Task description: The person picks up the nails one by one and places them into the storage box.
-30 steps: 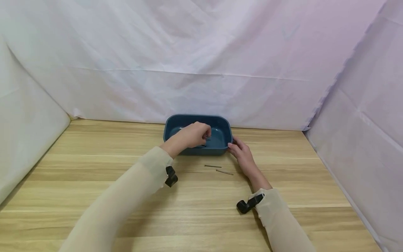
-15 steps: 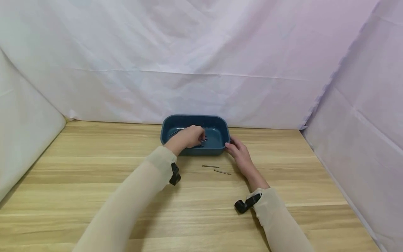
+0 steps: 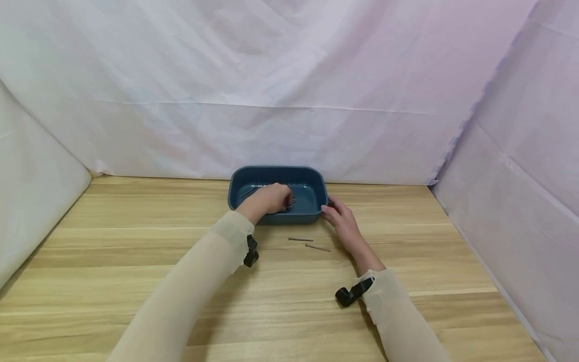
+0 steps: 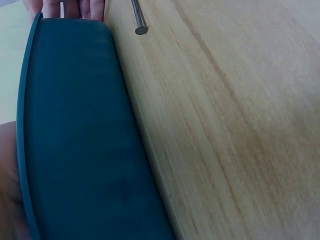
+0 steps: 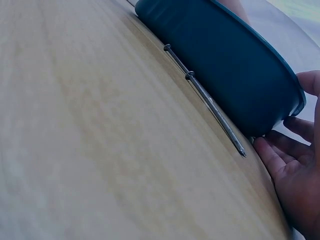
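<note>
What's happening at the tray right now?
A person's left hand reaches inside the blue tray, fingers curled over some nails there; whether it grips one is unclear. The right hand touches the tray's right end. Two nails lie on the wooden table just in front of the tray.

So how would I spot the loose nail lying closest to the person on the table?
Find the blue tray at the back of the wooden table. Two nails lie on the bare wood in front of it, by the right hand. The wanted nail is the nearer, more rightward one, slightly slanted; its neighbour lies nearer the tray.
</note>
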